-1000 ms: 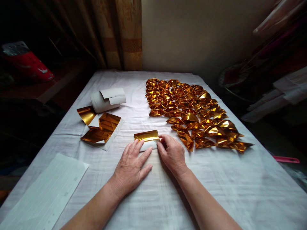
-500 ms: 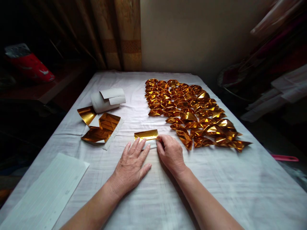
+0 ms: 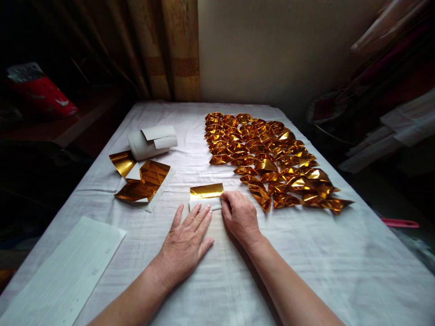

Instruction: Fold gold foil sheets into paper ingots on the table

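A small sheet of gold foil paper (image 3: 206, 190) lies in front of me, its near part folded over so that the white back shows. My left hand (image 3: 186, 235) lies flat with spread fingers, the fingertips at the white near edge of the sheet. At the sheet's right end, my right hand (image 3: 241, 215) is closed, thumb and index finger pinching the edge. To the right, many folded gold foil pieces (image 3: 265, 145) sit in rows, the nearest close to my right hand.
Loose gold foil sheets (image 3: 152, 179) and a curled white paper roll (image 3: 149, 144) lie at the left. A lined pale sheet (image 3: 68, 276) rests near the front left. White cloth covers the table (image 3: 217, 290). A red container (image 3: 44, 95) stands off to the left.
My left hand has slid back toward me, off the gold part of the sheet, so more of its white fold shows. The right hand keeps its place at the sheet's end.
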Available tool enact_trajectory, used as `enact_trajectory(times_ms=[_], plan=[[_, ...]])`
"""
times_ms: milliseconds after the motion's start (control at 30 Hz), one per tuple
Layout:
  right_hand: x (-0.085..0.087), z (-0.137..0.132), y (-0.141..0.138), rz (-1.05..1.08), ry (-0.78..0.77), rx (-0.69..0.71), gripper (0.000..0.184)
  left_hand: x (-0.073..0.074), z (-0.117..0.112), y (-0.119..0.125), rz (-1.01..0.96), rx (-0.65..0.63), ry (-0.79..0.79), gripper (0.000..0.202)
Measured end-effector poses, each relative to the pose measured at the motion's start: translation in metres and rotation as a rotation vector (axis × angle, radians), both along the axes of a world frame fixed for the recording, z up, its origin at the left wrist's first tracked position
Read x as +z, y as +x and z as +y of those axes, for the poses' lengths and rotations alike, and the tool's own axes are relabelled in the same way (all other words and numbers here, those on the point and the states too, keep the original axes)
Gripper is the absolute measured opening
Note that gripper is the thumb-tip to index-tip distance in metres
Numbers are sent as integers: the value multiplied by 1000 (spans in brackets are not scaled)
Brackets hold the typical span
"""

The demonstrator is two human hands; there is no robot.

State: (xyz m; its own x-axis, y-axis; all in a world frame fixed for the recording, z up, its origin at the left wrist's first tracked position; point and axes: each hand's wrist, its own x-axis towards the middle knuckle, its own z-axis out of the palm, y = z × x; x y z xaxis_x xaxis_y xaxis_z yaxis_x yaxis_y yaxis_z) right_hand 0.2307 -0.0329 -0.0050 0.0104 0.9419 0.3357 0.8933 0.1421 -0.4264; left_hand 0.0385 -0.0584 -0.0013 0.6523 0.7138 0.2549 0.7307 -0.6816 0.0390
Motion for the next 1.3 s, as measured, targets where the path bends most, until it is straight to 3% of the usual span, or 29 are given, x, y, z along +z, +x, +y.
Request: enact_trajectory(times_ms=[200,367,600,867,1000,1300], plan=[[-1,0,0,-7,13,1,14,-4,0,-3,14,-30,-10,54],[-3,1,2,7,11,8,14,-3,3,-9,-12,51,-19,62],[-6,1,1,22,28,-9,14,-1,7,-10,14,86,-10,57],[-4,-1,0,22,46,-15,15,-3,5,-9,43,22,-18,55],[2,-4,-3,12,57,-3,8,-3,5,-8,43,30,-26,54],[4,-6,-10,-98,68,-70,32,-1,5,-7,26,29,-33,55]])
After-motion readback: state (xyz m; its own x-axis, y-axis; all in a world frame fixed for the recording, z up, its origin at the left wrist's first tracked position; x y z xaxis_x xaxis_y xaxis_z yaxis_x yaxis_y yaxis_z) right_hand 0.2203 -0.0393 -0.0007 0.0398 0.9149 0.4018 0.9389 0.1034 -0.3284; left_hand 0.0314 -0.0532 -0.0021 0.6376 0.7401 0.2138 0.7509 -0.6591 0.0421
